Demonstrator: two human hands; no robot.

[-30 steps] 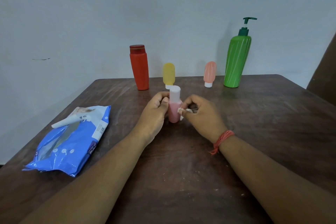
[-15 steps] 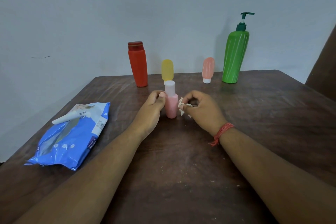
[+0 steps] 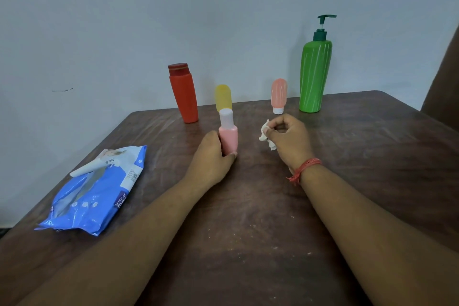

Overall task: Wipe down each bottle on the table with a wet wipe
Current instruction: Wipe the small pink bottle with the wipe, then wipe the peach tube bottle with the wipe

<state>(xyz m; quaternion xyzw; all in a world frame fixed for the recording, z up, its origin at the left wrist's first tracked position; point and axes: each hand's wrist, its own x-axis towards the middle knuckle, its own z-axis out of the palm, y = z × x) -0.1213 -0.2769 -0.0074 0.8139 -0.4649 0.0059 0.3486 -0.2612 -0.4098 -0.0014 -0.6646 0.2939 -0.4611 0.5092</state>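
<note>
A small pink bottle with a white cap (image 3: 229, 137) stands upright on the brown table (image 3: 248, 206). My left hand (image 3: 212, 159) grips its lower body from the left. My right hand (image 3: 288, 141) is a short way to the right of it, apart from the bottle, and pinches a crumpled white wet wipe (image 3: 265, 136). Along the table's far edge stand a red bottle (image 3: 185, 94), a yellow tube (image 3: 223, 97) behind the pink bottle, a pink tube (image 3: 279, 95) on its white cap and a tall green pump bottle (image 3: 315, 72).
A blue wet wipe pack (image 3: 95, 191) lies on the left side of the table with its flap lifted. A pale wall rises right behind the table's far edge. A dark brown surface shows at the right border.
My right hand has drawn away to the right with the wipe, leaving a gap to the pink bottle. My left hand has slid lower on the bottle, which stays upright.
</note>
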